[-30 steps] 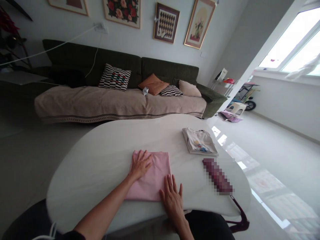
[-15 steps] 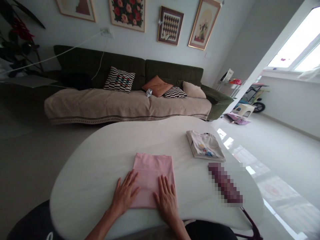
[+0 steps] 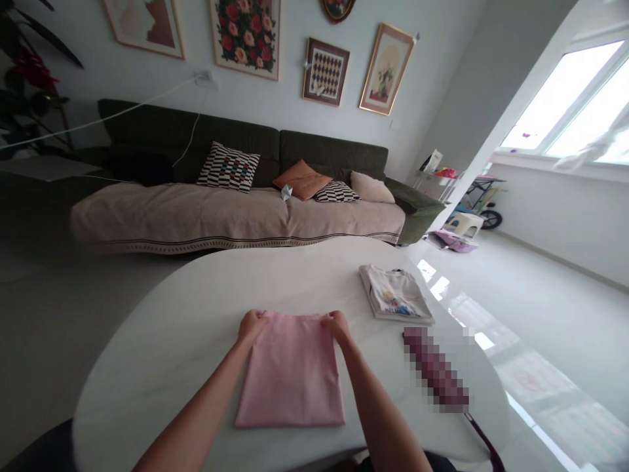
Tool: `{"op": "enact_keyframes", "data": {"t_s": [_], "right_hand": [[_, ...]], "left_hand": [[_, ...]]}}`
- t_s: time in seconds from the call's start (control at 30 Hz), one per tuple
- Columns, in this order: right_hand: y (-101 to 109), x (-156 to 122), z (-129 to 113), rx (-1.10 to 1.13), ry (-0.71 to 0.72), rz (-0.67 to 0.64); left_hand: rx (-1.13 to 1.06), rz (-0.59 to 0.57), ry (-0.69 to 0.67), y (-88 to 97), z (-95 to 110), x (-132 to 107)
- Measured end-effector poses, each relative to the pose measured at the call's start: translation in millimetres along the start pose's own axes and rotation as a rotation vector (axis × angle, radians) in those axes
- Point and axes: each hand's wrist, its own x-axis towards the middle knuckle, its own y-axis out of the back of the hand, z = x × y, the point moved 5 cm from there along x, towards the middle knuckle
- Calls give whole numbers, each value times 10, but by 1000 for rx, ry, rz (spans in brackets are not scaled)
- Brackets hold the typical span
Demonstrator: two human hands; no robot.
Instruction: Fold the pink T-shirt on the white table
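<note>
A folded pink garment (image 3: 295, 380) lies flat on the white table (image 3: 177, 341), roughly square, with its near edge toward me. My left hand (image 3: 251, 324) pinches its far left corner between closed fingers. At the far right corner, my right hand (image 3: 338, 324) grips the cloth in the same way. The far edge runs between both hands, and the fingertips are partly hidden by the fabric and the hands themselves.
Folded white printed shirts (image 3: 397, 294) lie stacked at the table's right. In front of them is a pixelated dark red object (image 3: 437, 367) with a strap over the table edge. Beyond the table stands a green sofa (image 3: 334, 151) with a beige cover and several cushions.
Both hands have moved from lying flat on the pink garment to its far corners and closed on them. The view has tilted up slightly.
</note>
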Motion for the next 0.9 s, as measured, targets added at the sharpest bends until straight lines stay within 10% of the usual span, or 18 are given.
{"op": "enact_keyframes", "data": {"t_s": [0.17, 0.43, 0.53, 0.73, 0.9], "right_hand": [[310, 4, -407, 189, 147, -51], [1147, -782, -747, 346, 568, 267], [971, -1142, -348, 119, 637, 376], [356, -1547, 489, -141, 563, 121], [-177, -1949, -64, -126, 594, 143]], "left_hand": [[-265, -106, -110, 350, 375, -117], [-287, 112, -595, 961, 857, -1008], [-85, 93, -722, 735, 556, -1445], [254, -306, -672, 230, -252, -1910], [308, -101, -681, 207, 52, -1382]]}}
